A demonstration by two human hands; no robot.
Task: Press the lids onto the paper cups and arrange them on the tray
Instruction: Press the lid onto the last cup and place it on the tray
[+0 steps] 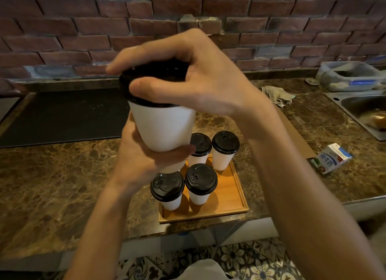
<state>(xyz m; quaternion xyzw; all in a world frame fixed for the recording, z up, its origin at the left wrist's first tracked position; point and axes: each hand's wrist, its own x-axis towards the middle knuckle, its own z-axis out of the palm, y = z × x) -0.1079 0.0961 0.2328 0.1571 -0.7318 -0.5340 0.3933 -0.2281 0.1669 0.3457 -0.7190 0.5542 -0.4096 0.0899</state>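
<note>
Both hands are working raised above the tabletop (52, 175), close to the camera.

Left hand (144, 160) is gripping the white paper cup (165, 127) low down, with its fingers curling round the base from beneath. The cup is being held in the air, tilting slightly, above the far-left part of the tray (236, 196) and clear of it.

Right hand (200, 81) is clamping over the black lid (150, 85) from above. Its fingers are arching across the top and the thumb is pressing on the near rim. The lid is sitting on the cup's mouth. The hand is covering its far side, so I cannot tell whether it is seated all round.

The wooden tray is lying on the tabletop near the front edge. Four capped cups are standing upright on it in two rows:
- near-left cup (167, 187)
- near-right cup (201, 179), just beside the near-left one
- far-left cup (201, 145), partly hiding behind the left fingertips
- far-right cup (225, 142)

The right strip of the tray is showing bare wood.

Surroundings:
- A milk carton (330, 157) is lying to the right, well apart from the tray.
- A crumpled cloth (277, 95) is lying further back.
- A steel sink (363, 110) is showing at the right edge, with a plastic container (351, 75) beyond it.
- A black mat (62, 114) is lying at the left, near the brick wall (83, 29).
- Patterned floor tiles (240, 256) are showing below.
</note>
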